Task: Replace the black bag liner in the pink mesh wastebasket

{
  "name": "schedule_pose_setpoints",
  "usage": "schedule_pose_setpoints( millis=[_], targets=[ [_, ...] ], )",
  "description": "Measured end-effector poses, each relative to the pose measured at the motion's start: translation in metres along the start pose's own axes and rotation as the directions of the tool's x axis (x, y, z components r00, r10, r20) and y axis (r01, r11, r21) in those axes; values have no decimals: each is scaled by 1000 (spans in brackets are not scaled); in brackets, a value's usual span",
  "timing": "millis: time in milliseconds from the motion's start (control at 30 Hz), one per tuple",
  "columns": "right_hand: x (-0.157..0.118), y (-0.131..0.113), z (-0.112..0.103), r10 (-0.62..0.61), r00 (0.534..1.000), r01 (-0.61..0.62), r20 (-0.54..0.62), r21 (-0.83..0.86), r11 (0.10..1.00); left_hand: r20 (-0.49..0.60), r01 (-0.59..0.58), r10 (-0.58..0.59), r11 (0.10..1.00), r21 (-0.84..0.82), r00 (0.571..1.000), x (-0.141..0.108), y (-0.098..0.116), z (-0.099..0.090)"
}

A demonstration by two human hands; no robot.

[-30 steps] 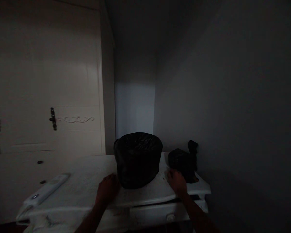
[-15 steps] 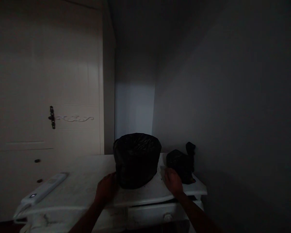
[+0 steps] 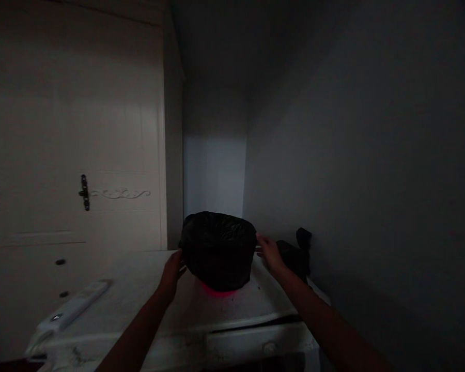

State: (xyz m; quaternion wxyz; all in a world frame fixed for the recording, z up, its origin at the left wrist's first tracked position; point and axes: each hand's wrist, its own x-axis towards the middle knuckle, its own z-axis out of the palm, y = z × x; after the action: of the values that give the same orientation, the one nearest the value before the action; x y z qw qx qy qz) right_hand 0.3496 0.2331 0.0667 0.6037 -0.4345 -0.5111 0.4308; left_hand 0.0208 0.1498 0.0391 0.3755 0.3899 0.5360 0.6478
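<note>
A black plastic bag is draped over a round bin-like container standing on the white cabinet top. Below the bag's lower edge shows a strip of the container's pink-red base; the rest of it is covered. My left hand grips the bag at its left side, fingers bent and partly hidden. On the opposite side, my right hand pinches the bag near its upper right edge. Behind the right hand lies a second, knotted black bag, partly covered by that hand and forearm.
A white power strip lies along the cabinet top's left side. A tall white wardrobe with dark handles stands at the left. The grey wall runs along the right. A drawer is below the top's front edge. The light is dim.
Both hands have risen from low beside the container to the bag's sides. The bag's lower edge has come up, uncovering the pink-red base.
</note>
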Motion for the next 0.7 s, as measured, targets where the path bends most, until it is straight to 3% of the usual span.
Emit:
schedule_pose_setpoints(
  millis=[133,267,467,700],
  targets=[
    [1,-18,2,-156,988,153,-18,-104,983,-26,-86,89,993,84,996,-3,20,6],
    [11,-28,0,-269,963,254,-26,-259,932,-212,-253,301,941,224,930,2,36,11],
    [31,-63,7,-409,912,394,45,-383,836,23,-449,458,859,246,889,10,51,21],
    [59,-123,41,-565,817,554,117,-433,711,44,-550,576,751,365,816,16,60,30]
  ],
)
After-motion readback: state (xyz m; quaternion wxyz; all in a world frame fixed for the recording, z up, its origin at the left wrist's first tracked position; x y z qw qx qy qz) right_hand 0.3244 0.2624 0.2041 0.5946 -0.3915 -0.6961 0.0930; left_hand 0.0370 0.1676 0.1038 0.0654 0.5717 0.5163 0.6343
